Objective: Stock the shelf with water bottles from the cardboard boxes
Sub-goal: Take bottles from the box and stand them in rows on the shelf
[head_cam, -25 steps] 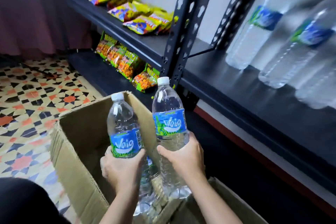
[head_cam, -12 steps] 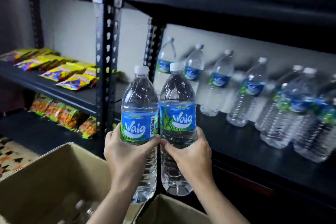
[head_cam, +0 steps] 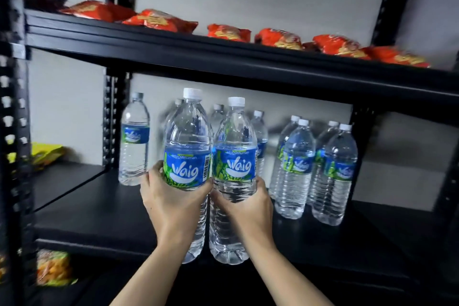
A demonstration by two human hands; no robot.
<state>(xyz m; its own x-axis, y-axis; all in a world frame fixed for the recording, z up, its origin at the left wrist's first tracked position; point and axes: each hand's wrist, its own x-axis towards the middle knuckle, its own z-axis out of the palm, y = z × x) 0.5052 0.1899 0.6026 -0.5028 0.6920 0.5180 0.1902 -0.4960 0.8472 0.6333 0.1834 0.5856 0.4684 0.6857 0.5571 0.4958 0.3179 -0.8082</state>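
Note:
My left hand (head_cam: 171, 202) grips a clear water bottle (head_cam: 187, 136) with a blue label and white cap, held upright. My right hand (head_cam: 246, 206) grips a second, matching bottle (head_cam: 234, 139) right beside it, the two touching. Both hang in the air at the front edge of the black shelf board (head_cam: 99, 211). Several more bottles stand on that shelf: one alone at the back left (head_cam: 134, 139), some hidden behind the held pair, and a group at the right (head_cam: 313, 169). The cardboard boxes are out of view.
Red snack packets (head_cam: 280, 37) lie in a row on the shelf above. A black perforated upright (head_cam: 13, 131) stands at the far left, another (head_cam: 109, 119) behind the lone bottle. Yellow packets (head_cam: 46, 154) sit on the neighbouring shelf, orange ones (head_cam: 53, 267) lower down.
Both hands have lifted the two bottles from the cardboard box up to shelf height and closer to the shelf. My view has risen, and the boxes have dropped out of sight.

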